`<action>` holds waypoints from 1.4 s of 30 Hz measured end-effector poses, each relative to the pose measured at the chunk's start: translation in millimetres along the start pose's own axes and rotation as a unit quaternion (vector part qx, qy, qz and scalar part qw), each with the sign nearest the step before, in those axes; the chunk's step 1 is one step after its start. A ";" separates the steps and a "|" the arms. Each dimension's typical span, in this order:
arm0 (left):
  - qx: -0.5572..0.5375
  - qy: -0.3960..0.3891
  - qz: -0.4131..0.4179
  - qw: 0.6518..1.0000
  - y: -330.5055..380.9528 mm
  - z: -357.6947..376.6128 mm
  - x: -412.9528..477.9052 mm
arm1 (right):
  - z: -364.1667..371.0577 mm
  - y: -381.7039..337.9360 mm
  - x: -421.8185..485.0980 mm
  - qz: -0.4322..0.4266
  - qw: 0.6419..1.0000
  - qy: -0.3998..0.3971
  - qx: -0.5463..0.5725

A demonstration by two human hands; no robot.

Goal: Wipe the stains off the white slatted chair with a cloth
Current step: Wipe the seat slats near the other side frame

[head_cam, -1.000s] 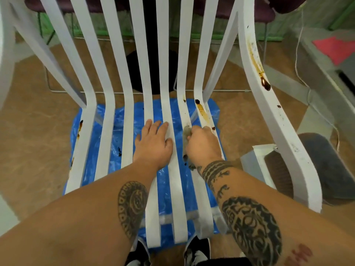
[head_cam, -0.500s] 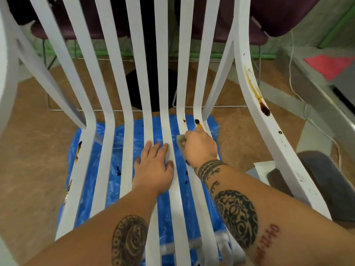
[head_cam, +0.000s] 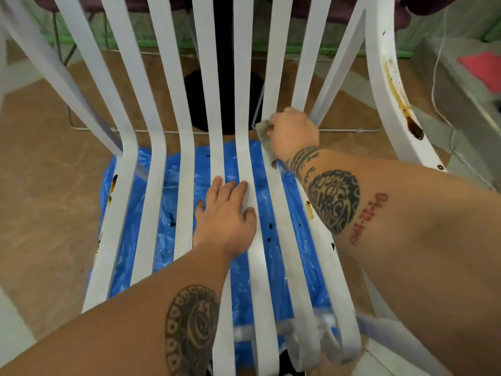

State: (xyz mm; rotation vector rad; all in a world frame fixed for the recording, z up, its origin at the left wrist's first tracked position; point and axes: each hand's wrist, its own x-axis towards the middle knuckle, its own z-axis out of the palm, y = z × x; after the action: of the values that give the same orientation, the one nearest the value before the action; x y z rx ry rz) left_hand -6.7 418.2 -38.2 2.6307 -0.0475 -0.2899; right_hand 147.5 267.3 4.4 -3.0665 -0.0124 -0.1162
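The white slatted chair (head_cam: 154, 169) fills the view, seen from above its seat. My right hand (head_cam: 291, 130) grips a greyish cloth (head_cam: 265, 139) against the right-hand slats where the seat bends up into the back. My left hand (head_cam: 226, 215) rests flat with straight fingers on the middle seat slats. A brown stain (head_cam: 309, 210) sits on a right seat slat beside my right forearm. A long brown drip (head_cam: 406, 115) runs down the right armrest, ending in a dark blob. Smaller brown marks (head_cam: 113, 185) show on the leftmost slat.
A blue plastic sheet (head_cam: 135, 213) lies on the brown floor under the chair, with dark drops on it. A black round base (head_cam: 225, 101) and metal chair legs stand behind. A grey unit with a red patch (head_cam: 482, 69) and a white cable are at the right.
My right hand has slid the cloth up the slat from the seat toward the bend in the back, covering the stain seen there earlier. My left hand stays flat on the middle slats.
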 end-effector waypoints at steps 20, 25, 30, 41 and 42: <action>-0.021 -0.002 -0.004 1.000 1.4 -3.0 -1.0 | -31.1 -9.0 5.6 0.024 0.990 0.069 0.122; -0.019 0.000 -0.002 1.000 0.5 -2.0 0.0 | -45.0 -9.4 35.7 0.070 0.946 0.220 0.227; -0.014 0.008 0.001 1.000 -0.7 0.6 2.3 | -38.0 -8.4 44.9 0.043 0.961 0.203 0.185; 0.002 0.003 0.001 1.000 3.8 -2.5 1.6 | 6.2 -16.8 14.2 0.049 0.991 -0.085 0.085; 0.001 0.001 0.001 1.000 3.6 -2.7 1.5 | 0.4 -16.5 15.0 0.038 0.990 -0.118 0.068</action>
State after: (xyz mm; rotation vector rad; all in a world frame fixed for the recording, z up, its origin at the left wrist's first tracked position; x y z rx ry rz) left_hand -4.6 416.1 -34.5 2.6329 -0.0504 -0.2861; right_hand 162.2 283.9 6.3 -2.9195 0.0789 0.2429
